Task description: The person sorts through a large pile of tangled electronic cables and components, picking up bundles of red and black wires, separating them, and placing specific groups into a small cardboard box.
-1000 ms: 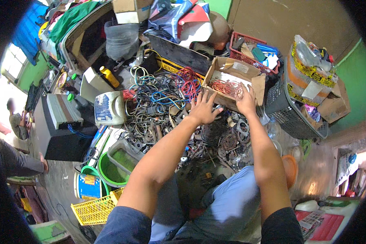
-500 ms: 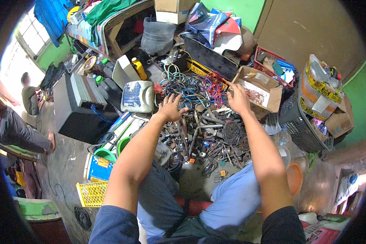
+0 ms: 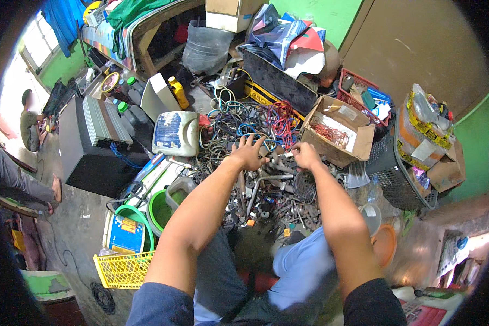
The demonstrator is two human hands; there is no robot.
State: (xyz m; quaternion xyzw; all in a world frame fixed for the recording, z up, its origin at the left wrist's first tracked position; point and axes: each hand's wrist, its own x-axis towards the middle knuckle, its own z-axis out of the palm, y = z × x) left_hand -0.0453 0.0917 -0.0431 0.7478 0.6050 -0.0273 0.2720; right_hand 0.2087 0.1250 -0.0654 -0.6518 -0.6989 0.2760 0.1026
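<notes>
My left hand hovers over or rests on the near edge of a heap of tangled cables, its fingers spread and nothing visible in them. Beside it, my right hand is closed, fingertips pinched together at the border between cables and metal scrap. Whatever it pinches, if anything, is too small to make out. Red and blue wires lie just beyond both hands. Below them spreads a pile of metal parts, with bent pipes and rods among it. An open cardboard box holding reddish wire stands right of my right hand.
A white jug and a black cabinet stand left. Green tubs and a yellow basket sit near my left arm. A dark crate rises at right. Another person sits far left; someone's bare foot shows nearer.
My left hand has shifted right and slightly nearer, fingers still spread. My right hand has come nearer and a little left, its fingers going from extended to curled. The view has tilted slightly.
</notes>
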